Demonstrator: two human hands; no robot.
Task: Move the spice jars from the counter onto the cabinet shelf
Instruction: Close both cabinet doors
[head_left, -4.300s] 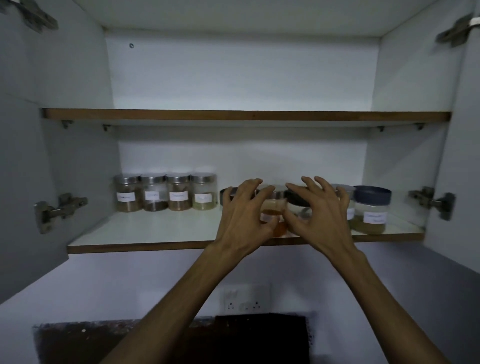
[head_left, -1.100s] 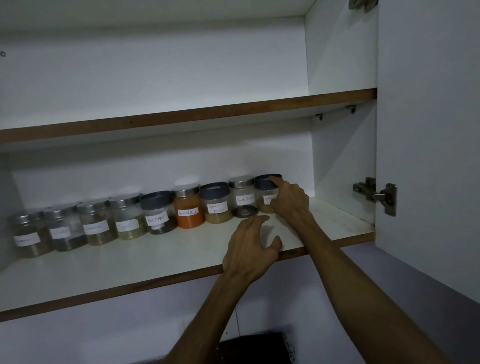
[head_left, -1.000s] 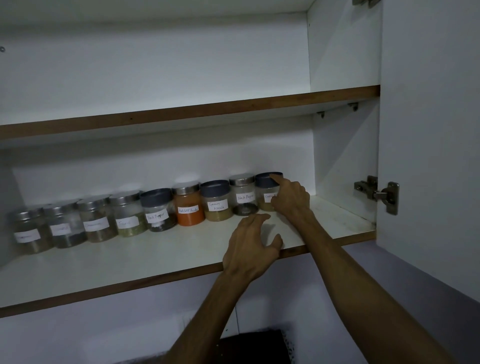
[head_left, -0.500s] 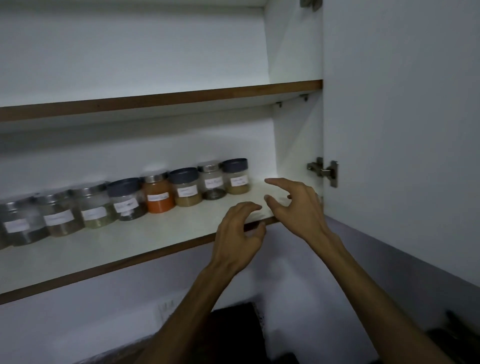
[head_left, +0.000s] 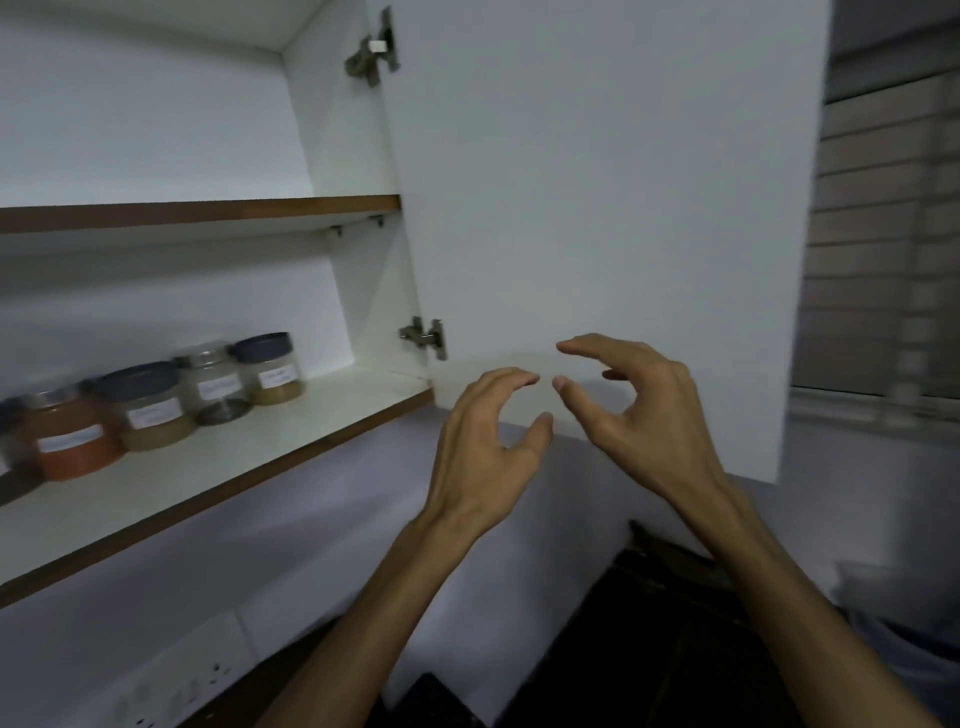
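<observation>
Jars (head_left: 208, 384) line the white cabinet shelf (head_left: 291, 421) beside its open door (head_left: 597, 208)

Dim room. A white open door (head_left: 597, 208) fills the space behind and above the hands; a louvred window (head_left: 883, 249) lies right of them, a wall socket (head_left: 176, 686) low to their left.

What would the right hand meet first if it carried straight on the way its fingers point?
Probably the open cabinet door: the right hand, empty, points up and forward at the door's lower part. Depth is unclear.
</observation>
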